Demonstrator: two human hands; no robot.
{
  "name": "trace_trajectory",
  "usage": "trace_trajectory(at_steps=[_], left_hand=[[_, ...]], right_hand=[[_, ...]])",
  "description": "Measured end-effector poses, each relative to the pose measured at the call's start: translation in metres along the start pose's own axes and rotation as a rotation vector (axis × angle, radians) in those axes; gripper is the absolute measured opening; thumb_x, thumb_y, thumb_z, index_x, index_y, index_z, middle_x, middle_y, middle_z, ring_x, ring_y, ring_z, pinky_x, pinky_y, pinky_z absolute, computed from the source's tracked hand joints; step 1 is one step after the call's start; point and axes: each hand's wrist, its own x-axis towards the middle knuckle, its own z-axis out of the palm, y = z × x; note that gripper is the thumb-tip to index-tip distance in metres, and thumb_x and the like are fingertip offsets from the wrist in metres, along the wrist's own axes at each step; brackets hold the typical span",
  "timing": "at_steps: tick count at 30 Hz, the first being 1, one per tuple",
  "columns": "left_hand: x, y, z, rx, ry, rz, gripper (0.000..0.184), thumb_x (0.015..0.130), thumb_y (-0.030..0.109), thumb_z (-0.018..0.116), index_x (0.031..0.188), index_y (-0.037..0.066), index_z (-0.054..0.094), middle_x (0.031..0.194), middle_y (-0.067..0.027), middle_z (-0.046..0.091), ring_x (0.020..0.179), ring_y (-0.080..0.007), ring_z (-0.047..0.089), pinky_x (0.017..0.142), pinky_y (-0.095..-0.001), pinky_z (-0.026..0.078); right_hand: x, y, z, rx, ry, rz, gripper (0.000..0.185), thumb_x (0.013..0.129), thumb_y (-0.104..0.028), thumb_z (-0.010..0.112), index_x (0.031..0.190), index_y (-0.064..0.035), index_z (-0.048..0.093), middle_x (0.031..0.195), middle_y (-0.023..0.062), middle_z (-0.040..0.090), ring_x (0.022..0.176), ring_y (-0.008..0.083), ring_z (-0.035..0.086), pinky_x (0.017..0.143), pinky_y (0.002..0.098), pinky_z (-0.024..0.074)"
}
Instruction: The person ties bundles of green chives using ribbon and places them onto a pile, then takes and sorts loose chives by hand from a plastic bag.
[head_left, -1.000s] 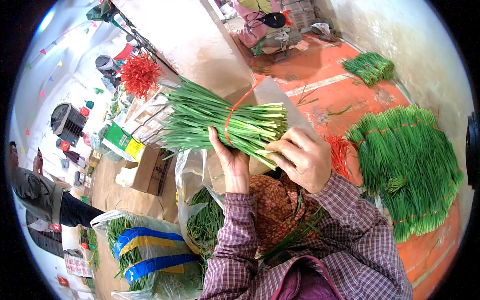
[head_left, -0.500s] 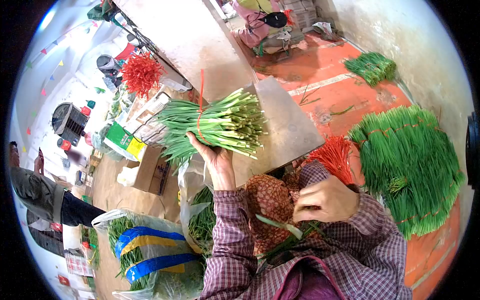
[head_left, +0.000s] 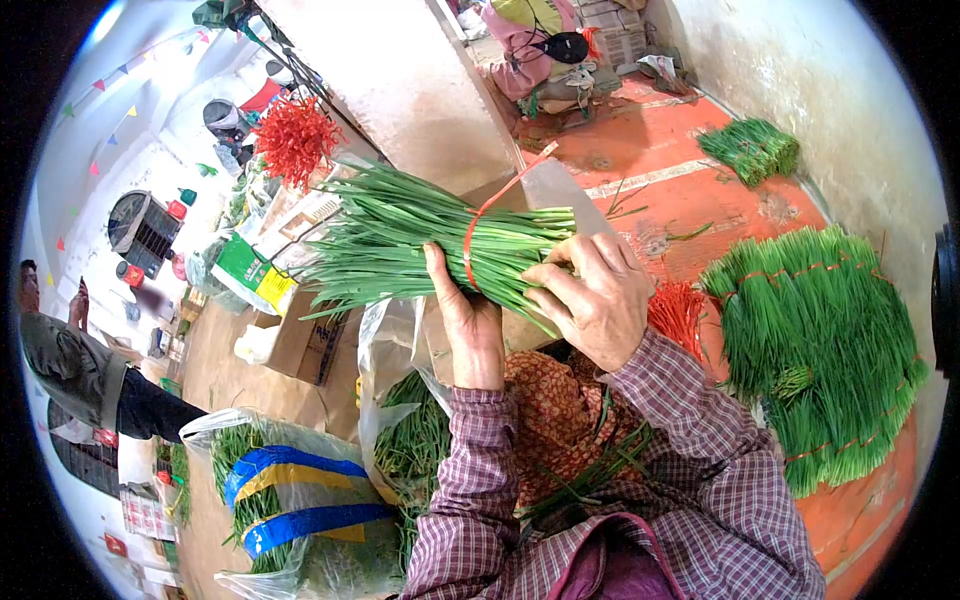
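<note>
A bundle of green chives (head_left: 390, 235) lies across my left hand (head_left: 468, 330), which grips it from below with the thumb on the near side. An orange-red tie (head_left: 468, 245) goes round the bundle, its loose end sticking up to the right. My right hand (head_left: 598, 300) is at the stem ends, with thumb and fingers pinched on stalks there. Its fingertips partly cover those ends. Loose green stalks (head_left: 600, 470) lie on my lap over a patterned brown-red cloth (head_left: 540, 400). Partly behind the bundle and my right hand is a metal board (head_left: 560, 190).
Large tied chive bundles (head_left: 820, 340) stand on the orange floor at right, beside red ties (head_left: 678, 315). A smaller bundle (head_left: 750, 150) lies farther back. At left are plastic bags of greens (head_left: 300, 500), a cardboard box (head_left: 305, 340) and a standing person (head_left: 70, 370).
My right hand has risen from my lap to the bundle's stem ends and pinches there. The bundle has turned, so its cut ends now face more to the right.
</note>
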Motion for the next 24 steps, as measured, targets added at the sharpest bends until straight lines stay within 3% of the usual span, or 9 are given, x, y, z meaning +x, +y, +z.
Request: trace_trajectory(at_steps=[6,9,12,16,18,19,24], left_hand=[[0.008,-0.003,-0.012,-0.041,0.016,-0.028,0.068,0.078,0.047,0.068,0.127,0.007,0.044,0.121,-0.0058,0.053,0.110,-0.0207,0.051,0.095,-0.0383,0.044],[0.019,-0.001,-0.024,-0.172,0.059,-0.099,0.067,0.073,0.047,0.072,0.124,0.009,0.051,0.120,-0.0081,0.056,0.106,-0.0253,0.054,0.094,-0.0452,0.045],[0.021,0.001,-0.028,-0.271,0.053,-0.199,0.070,0.073,0.049,0.071,0.125,0.007,0.050,0.124,-0.0107,0.054,0.110,-0.0283,0.052,0.096,-0.0476,0.043],[0.014,-0.004,-0.019,-0.300,-0.041,-0.243,0.068,0.076,0.047,0.070,0.127,0.009,0.049,0.126,-0.0083,0.054,0.112,-0.0261,0.052,0.100,-0.0451,0.041],[0.017,-0.008,-0.020,-0.250,-0.073,-0.187,0.065,0.077,0.047,0.068,0.127,0.009,0.049,0.125,-0.0075,0.054,0.111,-0.0256,0.052,0.100,-0.0450,0.041],[0.017,-0.011,-0.020,-0.261,-0.060,-0.164,0.064,0.077,0.045,0.070,0.125,0.007,0.050,0.122,-0.0089,0.055,0.106,-0.0258,0.055,0.093,-0.0434,0.047],[0.014,-0.016,-0.016,-0.288,-0.084,-0.194,0.064,0.078,0.047,0.068,0.125,0.007,0.050,0.122,-0.0085,0.055,0.106,-0.0250,0.054,0.093,-0.0435,0.047]], right_hand=[[-0.008,0.009,-0.002,0.002,0.074,-0.049,0.014,0.069,-0.020,0.071,0.077,-0.0134,0.062,0.077,-0.0013,0.050,0.077,0.0177,0.050,0.078,0.0342,0.0404],[-0.031,0.001,-0.029,0.184,-0.097,-0.078,0.015,0.073,-0.025,0.069,0.076,-0.0117,0.062,0.075,0.0014,0.054,0.077,0.0195,0.053,0.080,0.0384,0.0404],[-0.055,-0.008,-0.056,0.756,-0.648,0.029,0.021,0.077,-0.029,0.069,0.089,-0.0121,0.066,0.076,0.0066,0.063,0.072,0.0231,0.061,0.071,0.0367,0.0476],[-0.040,-0.003,-0.065,0.560,-0.458,0.239,0.018,0.080,-0.024,0.066,0.090,-0.0104,0.065,0.078,0.0088,0.064,0.070,0.0249,0.062,0.061,0.0348,0.0485],[-0.030,0.003,-0.060,0.417,-0.156,0.259,0.014,0.078,-0.019,0.067,0.087,-0.0082,0.064,0.078,0.0083,0.062,0.069,0.0252,0.061,0.060,0.0345,0.0482],[-0.028,0.003,-0.058,0.394,-0.112,0.348,0.011,0.077,-0.016,0.067,0.083,-0.0067,0.063,0.077,0.0077,0.061,0.069,0.0249,0.060,0.060,0.0341,0.0479],[-0.020,0.001,-0.049,0.389,-0.011,0.386,0.013,0.078,-0.017,0.068,0.080,-0.0051,0.063,0.074,0.0082,0.061,0.065,0.0239,0.060,0.056,0.0335,0.0474]])
